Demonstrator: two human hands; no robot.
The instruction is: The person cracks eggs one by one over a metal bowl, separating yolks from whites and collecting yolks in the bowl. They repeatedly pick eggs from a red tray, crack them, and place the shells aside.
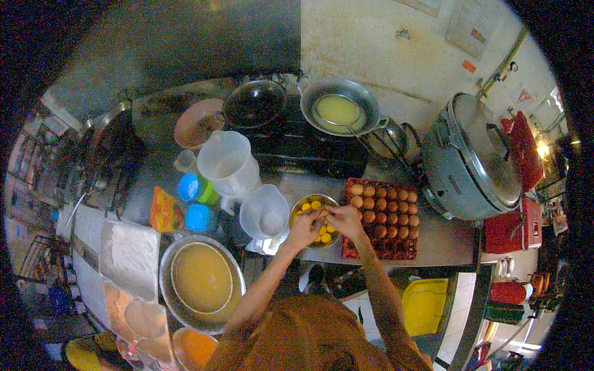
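My left hand (304, 230) and my right hand (345, 220) meet over a round metal bowl (297, 239). Between their fingertips is a brown egg (324, 214), mostly hidden, so whether its shell is cracked cannot be made out. Several whole yellow yolks (326, 237) lie in the bowl beneath. Just right of the bowl stands a red egg tray (378, 250) holding rows of brown eggs (381, 204), with vacant cups along its near side. A translucent plastic jug (264, 211) stands just left of the bowl.
Behind are a stove (311, 155), a dark wok (255, 104) and a metal wok (371, 104) with a strainer over yellowish liquid. A large lidded cooker (445, 171) stands right. At left are a taller jug (227, 157), blue-lidded containers (199, 218), a batter basin (202, 278) and a flour tub (132, 259).
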